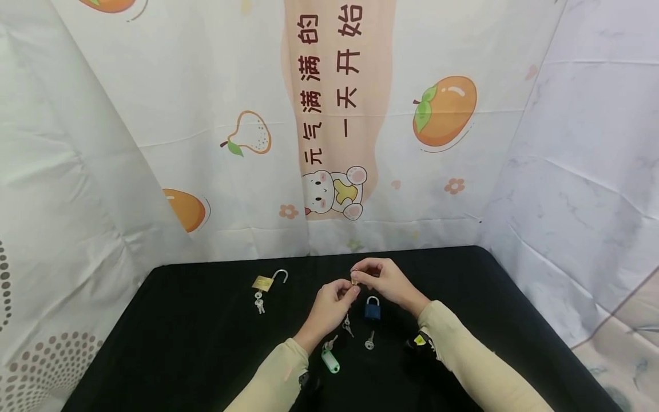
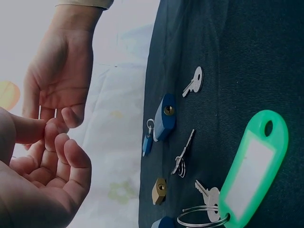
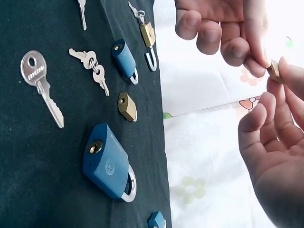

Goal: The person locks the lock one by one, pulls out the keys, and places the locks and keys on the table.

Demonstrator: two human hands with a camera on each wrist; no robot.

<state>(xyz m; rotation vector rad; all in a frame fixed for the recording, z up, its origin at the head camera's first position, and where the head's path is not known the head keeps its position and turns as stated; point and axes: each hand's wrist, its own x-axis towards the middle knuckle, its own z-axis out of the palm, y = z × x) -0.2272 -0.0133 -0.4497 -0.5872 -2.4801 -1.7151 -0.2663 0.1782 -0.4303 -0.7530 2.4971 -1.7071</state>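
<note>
My left hand [image 1: 332, 303] and right hand [image 1: 388, 280] meet above the black cloth, thumbs and fingertips pinching a small brass padlock [image 3: 274, 71] between them. Much of that padlock is covered by fingers. Just below the right hand lies a blue padlock [image 1: 373, 311], its shackle closed, with a single silver key [image 1: 369, 341] nearer to me. Beneath the left hand are a small bunch of keys [image 1: 347, 327] and a green key tag [image 2: 256, 166] with a key on its ring. Another small brass padlock [image 3: 126, 105] rests on the cloth.
To the left, a brass padlock [image 1: 263, 283] lies with its shackle open, keys [image 1: 259, 303] hanging from it. A second blue padlock [image 3: 124, 59] shows in the right wrist view. Behind the black cloth [image 1: 206, 343], a printed white curtain [image 1: 247, 189] closes off the back.
</note>
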